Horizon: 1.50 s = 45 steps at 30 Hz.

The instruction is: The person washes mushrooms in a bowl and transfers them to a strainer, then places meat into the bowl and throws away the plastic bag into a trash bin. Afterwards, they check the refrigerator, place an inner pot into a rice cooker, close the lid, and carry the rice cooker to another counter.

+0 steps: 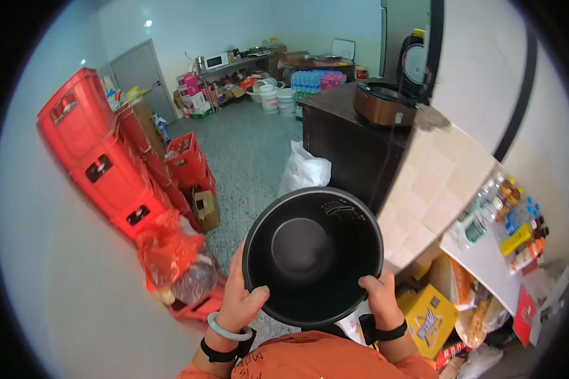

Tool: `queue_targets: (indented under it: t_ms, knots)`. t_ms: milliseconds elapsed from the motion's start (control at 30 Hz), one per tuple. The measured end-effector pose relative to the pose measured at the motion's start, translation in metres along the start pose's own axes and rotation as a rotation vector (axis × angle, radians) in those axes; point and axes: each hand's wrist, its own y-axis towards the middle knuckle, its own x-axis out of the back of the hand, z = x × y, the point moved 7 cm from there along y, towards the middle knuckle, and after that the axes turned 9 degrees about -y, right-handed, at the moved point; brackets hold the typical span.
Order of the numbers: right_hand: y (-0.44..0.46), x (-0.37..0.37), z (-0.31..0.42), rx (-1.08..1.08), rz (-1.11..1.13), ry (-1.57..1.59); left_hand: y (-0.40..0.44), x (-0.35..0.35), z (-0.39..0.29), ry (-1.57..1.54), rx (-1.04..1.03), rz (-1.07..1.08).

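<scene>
A round black rice cooker inner pot is held in front of my body, its open top tilted toward me. White level marks show on its inner wall, and I see nothing inside. My left hand grips the lower left rim with the thumb over the edge. On the opposite side, my right hand clasps the rim the same way. Ahead on the right, a brown rice cooker with its lid raised stands on a dark cabinet.
Red crates are stacked along the left wall, with red and dark bags at their foot. A white sack leans by the cabinet. At right, a white table carries bottles, beside a yellow box. Buckets stand farther back.
</scene>
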Motion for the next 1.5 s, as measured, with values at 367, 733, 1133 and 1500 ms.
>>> queue_targets:
  t_ms: [367,733,1133,1500]
  knots:
    - [0.313,-0.016,0.102,0.278,-0.099,0.204,0.331,-0.003,0.02,-0.451,-0.202,0.109]
    - [0.468,0.062,0.199,0.573,-0.747,-0.052,0.637,-0.079,0.056,-0.774,-0.293,0.494]
    - [0.589,0.175,0.225,0.514,-1.119,-0.274,0.848,-0.251,0.091,-1.153,-0.24,1.01]
    - [0.624,0.22,0.191,0.094,-1.209,-0.226,0.879,-0.334,0.155,-1.045,0.199,1.008]
